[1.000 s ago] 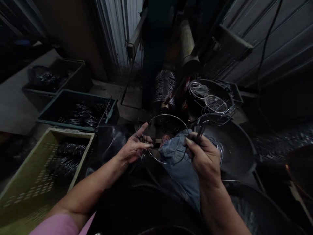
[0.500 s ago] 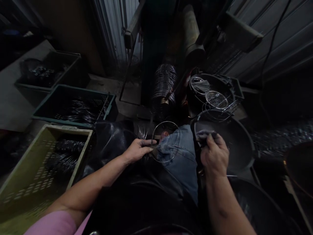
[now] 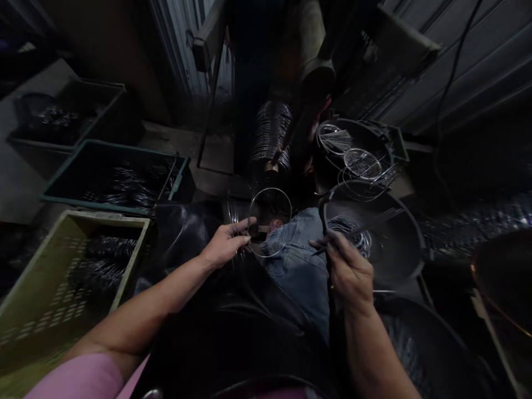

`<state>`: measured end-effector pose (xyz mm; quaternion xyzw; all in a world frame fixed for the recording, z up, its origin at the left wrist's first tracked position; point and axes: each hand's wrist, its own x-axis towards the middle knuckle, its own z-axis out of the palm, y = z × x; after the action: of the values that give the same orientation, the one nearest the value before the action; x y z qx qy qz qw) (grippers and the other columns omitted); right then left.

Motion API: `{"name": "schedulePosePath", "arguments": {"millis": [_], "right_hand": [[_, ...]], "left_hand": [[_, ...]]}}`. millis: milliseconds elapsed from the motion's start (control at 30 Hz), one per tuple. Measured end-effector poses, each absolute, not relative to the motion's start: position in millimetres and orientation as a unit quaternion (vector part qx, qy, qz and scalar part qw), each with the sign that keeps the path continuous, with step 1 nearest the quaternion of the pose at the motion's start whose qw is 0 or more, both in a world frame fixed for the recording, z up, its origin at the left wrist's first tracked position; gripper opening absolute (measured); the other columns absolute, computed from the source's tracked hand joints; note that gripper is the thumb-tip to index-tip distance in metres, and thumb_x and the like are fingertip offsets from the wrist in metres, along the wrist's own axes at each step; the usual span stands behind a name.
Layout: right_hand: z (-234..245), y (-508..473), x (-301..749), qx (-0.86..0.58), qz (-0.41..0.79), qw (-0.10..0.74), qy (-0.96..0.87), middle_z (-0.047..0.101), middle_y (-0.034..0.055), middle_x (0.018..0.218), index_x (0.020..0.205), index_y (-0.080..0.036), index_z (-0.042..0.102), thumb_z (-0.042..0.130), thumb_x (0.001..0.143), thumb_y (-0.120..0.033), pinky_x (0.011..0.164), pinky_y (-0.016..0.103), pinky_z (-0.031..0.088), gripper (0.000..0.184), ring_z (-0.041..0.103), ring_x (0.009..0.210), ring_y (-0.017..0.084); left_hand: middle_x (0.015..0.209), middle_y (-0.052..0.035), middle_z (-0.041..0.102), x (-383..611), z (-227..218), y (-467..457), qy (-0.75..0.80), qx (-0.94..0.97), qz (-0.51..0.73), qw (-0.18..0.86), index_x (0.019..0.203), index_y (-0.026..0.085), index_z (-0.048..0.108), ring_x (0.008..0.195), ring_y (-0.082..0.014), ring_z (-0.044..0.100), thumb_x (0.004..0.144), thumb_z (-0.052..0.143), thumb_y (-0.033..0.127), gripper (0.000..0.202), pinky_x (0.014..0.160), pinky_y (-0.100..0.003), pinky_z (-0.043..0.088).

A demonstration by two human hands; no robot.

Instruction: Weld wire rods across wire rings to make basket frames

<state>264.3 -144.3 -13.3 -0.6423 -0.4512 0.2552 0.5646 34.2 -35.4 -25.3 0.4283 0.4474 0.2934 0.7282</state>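
Between the thumb and fingers of my left hand [image 3: 224, 244], a thin metal wire ring [image 3: 290, 206] is pinched at its left side and held upright over my lap. More wire rings [image 3: 233, 210] show edge-on just behind that hand. My right hand [image 3: 351, 271] is closed on what looks like a bundle of thin straight wires [image 3: 386, 217], reaching up and right over a dark round pan [image 3: 399, 255]; dim light blurs the details. Below the bundle, a loose coil of wire rings [image 3: 366, 241] lies in the pan.
A yellow crate [image 3: 139, 238] and a green crate [image 3: 83, 145], both with metal wire pieces, stand to the left. Ahead, a stack of wire rings [image 3: 272, 130] sits by a machine. Another bowl [image 3: 390, 152] holds rings and wires. A dark basin [image 3: 440, 343] is at lower right.
My right hand has come left and slightly down, its bundle swinging to point up and right, uncovering the coil in the pan. My left hand has shifted slightly left and up with the ring.
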Motion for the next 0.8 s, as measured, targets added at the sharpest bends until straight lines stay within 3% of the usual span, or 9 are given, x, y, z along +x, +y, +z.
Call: {"name": "schedulePosePath", "arguments": {"millis": [200, 333, 400, 500, 633, 800], "right_hand": [[4, -133, 226, -0.606, 0.261, 0.378, -0.649, 0.063, 0.0057, 0.108, 0.118, -0.025, 0.055, 0.045, 0.087, -0.025, 0.089, 0.038, 0.046, 0.033, 0.056, 0.103, 0.021], [26, -116, 198, -0.588, 0.158, 0.202, -0.767, 0.052, 0.0160, 0.121, 0.133, -0.013, 0.036, 0.054, 0.078, -0.029, 0.090, 0.048, 0.041, 0.060, 0.046, 0.114, 0.030], [32, -107, 187, -0.572, 0.117, 0.139, -0.800, 0.052, 0.0188, 0.118, 0.132, -0.009, 0.036, 0.056, 0.076, -0.026, 0.087, 0.048, 0.041, 0.062, 0.048, 0.109, 0.031], [37, -96, 177, -0.554, 0.108, 0.095, -0.820, 0.052, 0.0187, 0.116, 0.129, -0.007, 0.039, 0.049, 0.079, -0.018, 0.081, 0.042, 0.045, 0.052, 0.053, 0.101, 0.028], [41, -91, 174, -0.569, 0.152, 0.067, -0.805, 0.049, 0.0200, 0.122, 0.132, -0.008, 0.035, 0.042, 0.082, -0.019, 0.070, 0.036, 0.050, 0.051, 0.058, 0.093, 0.025], [47, -88, 181, -0.578, 0.148, 0.055, -0.801, 0.048, 0.0216, 0.123, 0.131, -0.009, 0.037, 0.041, 0.082, -0.019, 0.071, 0.038, 0.051, 0.050, 0.060, 0.093, 0.026]], "left_hand": [[0.070, -0.0005, 0.063, 29, -5, -28, 0.452, 0.382, 0.325, 0.738, 0.122, 0.012, 0.053, 0.052, -0.0112, 0.058, 0.064, 0.064, 0.013, 0.059, 0.053, -0.026, 0.048], [0.074, -0.0019, 0.065, 27, 11, -26, 0.438, 0.355, 0.338, 0.753, 0.117, 0.012, 0.057, 0.056, -0.0116, 0.060, 0.060, 0.068, 0.012, 0.058, 0.058, -0.027, 0.050], [0.078, -0.0029, 0.067, 26, 19, -25, 0.426, 0.340, 0.345, 0.764, 0.113, 0.012, 0.061, 0.060, -0.0120, 0.061, 0.059, 0.068, 0.011, 0.054, 0.061, -0.026, 0.050], [0.084, -0.0050, 0.070, 23, 28, -23, 0.406, 0.324, 0.344, 0.782, 0.108, 0.012, 0.064, 0.071, -0.0143, 0.063, 0.059, 0.067, 0.008, 0.049, 0.069, -0.026, 0.049], [0.089, -0.0070, 0.071, 22, 33, -20, 0.381, 0.316, 0.316, 0.809, 0.109, 0.013, 0.064, 0.078, -0.0168, 0.064, 0.061, 0.066, 0.009, 0.048, 0.074, -0.027, 0.047], [0.070, -0.0029, 0.069, 32, 32, -14, 0.364, 0.304, 0.308, 0.824, 0.109, 0.013, 0.064, 0.068, -0.0142, 0.062, 0.061, 0.063, 0.006, 0.048, 0.069, -0.026, 0.046]]}}
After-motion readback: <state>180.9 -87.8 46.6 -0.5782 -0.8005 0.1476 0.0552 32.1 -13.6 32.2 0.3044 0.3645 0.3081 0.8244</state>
